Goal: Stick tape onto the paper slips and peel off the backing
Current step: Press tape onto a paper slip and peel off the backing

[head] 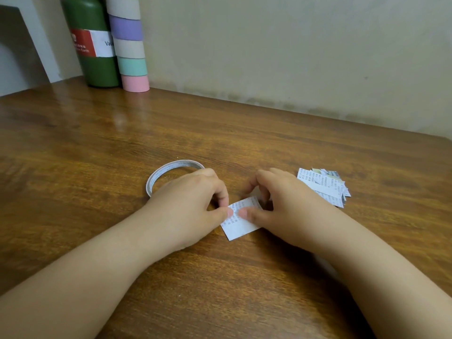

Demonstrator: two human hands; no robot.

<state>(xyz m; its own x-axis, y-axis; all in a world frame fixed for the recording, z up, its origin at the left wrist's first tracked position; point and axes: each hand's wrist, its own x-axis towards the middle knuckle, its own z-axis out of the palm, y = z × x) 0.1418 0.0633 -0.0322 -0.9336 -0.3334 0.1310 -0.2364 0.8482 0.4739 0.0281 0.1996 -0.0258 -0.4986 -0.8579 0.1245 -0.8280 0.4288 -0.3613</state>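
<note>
Landmark: tape ring (171,170) lying flat on the wooden table (244,133).
Behind the ring: bare tabletop stretching back to the wall.
Far back left of the ring: green bottle (94,42) and stack of coloured rolls (130,45) standing at the wall.
Right of the ring: both hands working over one slip, with a heap of paper slips (325,185) lying beyond them.
Left of the ring: open table running to the edge.

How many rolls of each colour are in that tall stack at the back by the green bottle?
Stack of rolls, as far as the picture shows (the top is cut off):
Beige rolls: 2
Purple roll: 1
Mint green roll: 1
Pink roll: 1
Total: 5
</note>
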